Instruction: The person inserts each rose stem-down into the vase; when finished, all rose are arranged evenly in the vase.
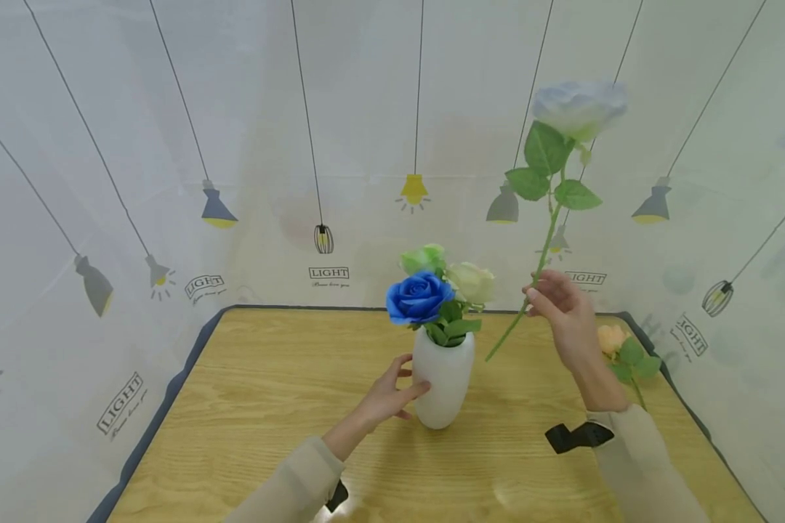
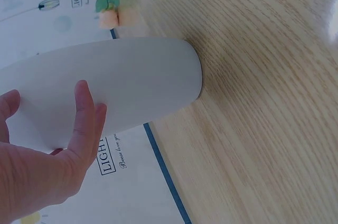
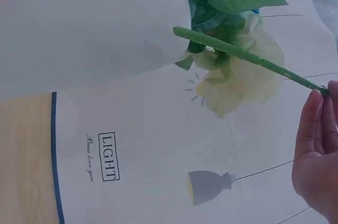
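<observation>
Green stem [image 1: 546, 241] sits pinched between the thumb and fingers of the right hand [image 1: 565, 316], and I see that grip as narrow. Above it, the pale blue-white rose [image 1: 581, 109] is held up in the air, with leaves [image 1: 548, 149] below its bloom. Its cut end points down and is just beside the white vase [image 1: 441, 381], apart from it in my head view.

Over on the other side, the left hand [image 1: 389, 392] holds the vase, thumb across the front and fingers spread around its left side. I see the vase standing on the wood-grain counter [image 1: 268, 378] with three blooms at its mouth: a blue rose [image 1: 421, 298] in front, a cream rose [image 1: 471, 282] to its right and a light green flower [image 1: 424, 258] behind.

Farther right, a peach rose [image 1: 610, 338] lies near the counter's edge. Beyond, I make out a pale backdrop [image 1: 366, 109] printed with hanging lamps.
</observation>
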A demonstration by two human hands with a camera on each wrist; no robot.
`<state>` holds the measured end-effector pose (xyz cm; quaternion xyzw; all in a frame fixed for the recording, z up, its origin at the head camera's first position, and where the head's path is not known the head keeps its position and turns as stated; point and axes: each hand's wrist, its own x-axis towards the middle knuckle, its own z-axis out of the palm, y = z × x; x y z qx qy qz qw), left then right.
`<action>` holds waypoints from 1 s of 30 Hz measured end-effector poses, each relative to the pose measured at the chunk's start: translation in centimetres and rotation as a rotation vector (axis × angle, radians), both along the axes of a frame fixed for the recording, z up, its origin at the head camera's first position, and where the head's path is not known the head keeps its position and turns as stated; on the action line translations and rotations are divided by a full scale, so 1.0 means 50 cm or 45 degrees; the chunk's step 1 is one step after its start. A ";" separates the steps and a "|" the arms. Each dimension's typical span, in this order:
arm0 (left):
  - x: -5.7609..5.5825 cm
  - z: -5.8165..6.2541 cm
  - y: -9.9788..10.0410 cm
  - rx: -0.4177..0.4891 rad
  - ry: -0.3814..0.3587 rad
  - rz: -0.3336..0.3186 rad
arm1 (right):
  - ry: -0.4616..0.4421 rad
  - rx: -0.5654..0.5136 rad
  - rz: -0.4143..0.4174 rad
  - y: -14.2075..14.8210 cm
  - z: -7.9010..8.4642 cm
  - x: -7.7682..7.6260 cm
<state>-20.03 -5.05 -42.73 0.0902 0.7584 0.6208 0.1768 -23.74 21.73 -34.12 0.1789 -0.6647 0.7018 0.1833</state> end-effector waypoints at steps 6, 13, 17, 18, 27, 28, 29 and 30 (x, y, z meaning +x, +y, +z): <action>-0.001 -0.002 0.000 -0.009 0.004 0.002 | 0.171 -0.186 0.071 -0.028 0.030 -0.011; 0.003 0.004 0.000 -0.016 -0.001 -0.001 | 0.247 -0.037 0.052 -0.069 0.029 -0.019; 0.004 0.008 0.001 -0.030 0.000 0.002 | 0.197 0.191 0.016 -0.096 0.026 -0.005; 0.004 0.007 0.001 -0.031 -0.001 0.003 | 0.180 0.248 0.010 -0.103 0.025 0.001; -0.023 -0.046 0.004 -0.015 0.009 0.009 | 0.115 0.639 -0.082 -0.130 -0.016 0.015; -0.026 -0.053 0.004 -0.018 0.009 0.013 | 0.106 0.660 -0.089 -0.128 -0.025 0.011; -0.030 -0.060 0.004 -0.018 0.006 0.017 | 0.100 0.671 -0.092 -0.127 -0.035 0.006; -0.032 -0.063 0.005 -0.020 0.008 0.019 | 0.097 0.689 -0.096 -0.125 -0.045 0.002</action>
